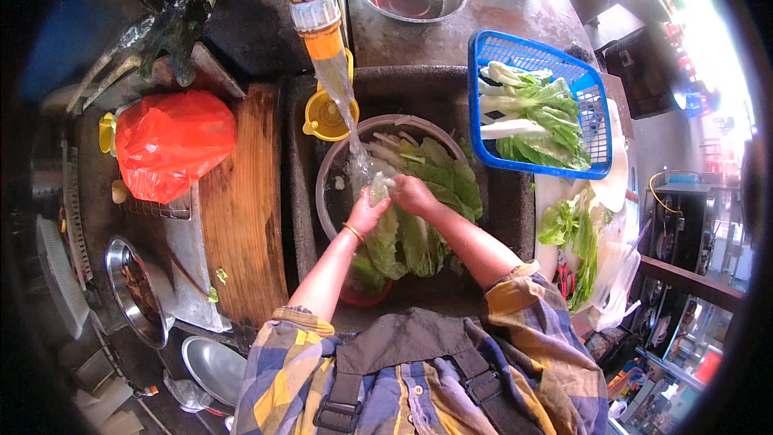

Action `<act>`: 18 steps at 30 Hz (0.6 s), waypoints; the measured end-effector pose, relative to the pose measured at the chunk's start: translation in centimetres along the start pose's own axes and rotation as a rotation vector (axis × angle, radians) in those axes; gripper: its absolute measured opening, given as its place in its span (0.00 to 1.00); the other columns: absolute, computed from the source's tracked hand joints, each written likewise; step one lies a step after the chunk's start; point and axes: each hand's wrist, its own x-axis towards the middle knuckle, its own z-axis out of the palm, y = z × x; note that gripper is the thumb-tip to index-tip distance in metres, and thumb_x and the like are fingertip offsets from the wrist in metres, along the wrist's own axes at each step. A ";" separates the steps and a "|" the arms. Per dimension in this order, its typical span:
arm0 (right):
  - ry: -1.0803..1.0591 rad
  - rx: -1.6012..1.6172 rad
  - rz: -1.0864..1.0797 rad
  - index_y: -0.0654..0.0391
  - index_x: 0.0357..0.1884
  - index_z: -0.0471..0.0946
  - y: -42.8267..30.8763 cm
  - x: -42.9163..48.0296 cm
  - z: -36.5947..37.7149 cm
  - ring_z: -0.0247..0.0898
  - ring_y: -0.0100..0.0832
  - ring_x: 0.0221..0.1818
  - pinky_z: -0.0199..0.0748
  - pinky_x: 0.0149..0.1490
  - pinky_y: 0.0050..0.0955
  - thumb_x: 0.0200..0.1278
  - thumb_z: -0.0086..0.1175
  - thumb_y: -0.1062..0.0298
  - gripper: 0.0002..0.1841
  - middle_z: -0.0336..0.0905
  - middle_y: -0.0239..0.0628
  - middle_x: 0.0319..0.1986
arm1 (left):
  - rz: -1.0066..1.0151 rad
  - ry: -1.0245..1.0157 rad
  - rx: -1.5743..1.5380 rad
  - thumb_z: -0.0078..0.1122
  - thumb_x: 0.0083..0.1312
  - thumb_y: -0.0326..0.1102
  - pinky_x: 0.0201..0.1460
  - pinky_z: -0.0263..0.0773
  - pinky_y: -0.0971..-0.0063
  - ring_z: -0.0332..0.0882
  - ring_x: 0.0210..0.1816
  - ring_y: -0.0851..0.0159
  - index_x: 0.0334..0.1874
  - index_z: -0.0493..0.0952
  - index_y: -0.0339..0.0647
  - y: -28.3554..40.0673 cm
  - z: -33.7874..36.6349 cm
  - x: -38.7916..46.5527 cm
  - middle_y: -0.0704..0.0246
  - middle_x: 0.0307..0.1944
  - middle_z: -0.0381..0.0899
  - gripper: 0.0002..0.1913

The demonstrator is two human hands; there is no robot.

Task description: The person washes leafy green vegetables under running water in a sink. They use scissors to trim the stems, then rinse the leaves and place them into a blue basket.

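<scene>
Water pours from a tap fitted with an orange and white hose connector (319, 24) into a pale round basin (323, 178) in the dark sink (507, 211). My left hand (366, 217) grips a head of leafy green lettuce (386, 248) near its pale base, right where the stream lands. Beside it, my right hand (414, 194) is closed on the same pale base, fingertips close to the left hand's. More long green leaves (450, 178) fill the basin. Below my hands, a red bowl (366, 295) is partly hidden by leaves.
A blue plastic basket (513, 164) of greens rests over the sink's right corner. A yellow strainer (331, 115) hangs at the back. Left are a wooden board (244, 211) and a red plastic bag (175, 145). Loose greens (580, 248) and red-handled scissors (564, 278) lie right.
</scene>
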 end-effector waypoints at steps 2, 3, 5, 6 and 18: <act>-0.047 -0.080 0.020 0.60 0.28 0.72 -2.7 -0.9 -1.5 0.71 0.51 0.34 0.68 0.38 0.39 0.50 0.51 0.61 0.11 0.74 0.51 0.26 | 0.030 0.083 0.338 0.61 0.54 0.37 0.45 0.66 0.74 0.72 0.40 0.68 0.48 0.64 0.39 1.4 0.3 -1.0 0.64 0.38 0.75 0.21; -0.049 -0.090 0.008 0.60 0.28 0.72 -3.6 -1.5 -2.1 0.71 0.50 0.33 0.68 0.38 0.39 0.50 0.51 0.61 0.12 0.74 0.51 0.27 | 0.043 0.120 0.503 0.61 0.53 0.37 0.43 0.68 0.73 0.73 0.38 0.68 0.46 0.65 0.39 1.8 0.7 -1.5 0.63 0.36 0.75 0.21; -0.048 -0.107 -0.015 0.59 0.28 0.73 -5.0 -2.0 -3.5 0.71 0.49 0.33 0.68 0.38 0.39 0.50 0.52 0.59 0.12 0.74 0.50 0.27 | 0.104 0.228 0.535 0.59 0.51 0.37 0.35 0.68 0.66 0.74 0.31 0.50 0.34 0.65 0.38 2.6 1.3 -2.1 0.55 0.27 0.74 0.15; -0.084 -0.059 0.005 0.58 0.30 0.74 -5.5 -2.1 -4.8 0.73 0.40 0.28 0.69 0.35 0.36 0.51 0.54 0.59 0.12 0.75 0.45 0.24 | 0.100 0.208 0.510 0.58 0.52 0.36 0.34 0.68 0.67 0.74 0.30 0.53 0.34 0.65 0.37 3.0 1.1 -2.3 0.57 0.26 0.74 0.14; -0.471 0.419 0.126 0.58 0.28 0.77 -2.6 -1.4 -9.8 0.60 0.18 0.22 0.59 0.28 0.20 0.51 0.56 0.54 0.15 0.69 0.25 0.18 | -0.380 -0.459 -0.283 0.55 0.55 0.27 0.44 0.71 0.74 0.76 0.37 0.67 0.46 0.70 0.36 9.2 -7.5 -5.6 0.67 0.34 0.77 0.15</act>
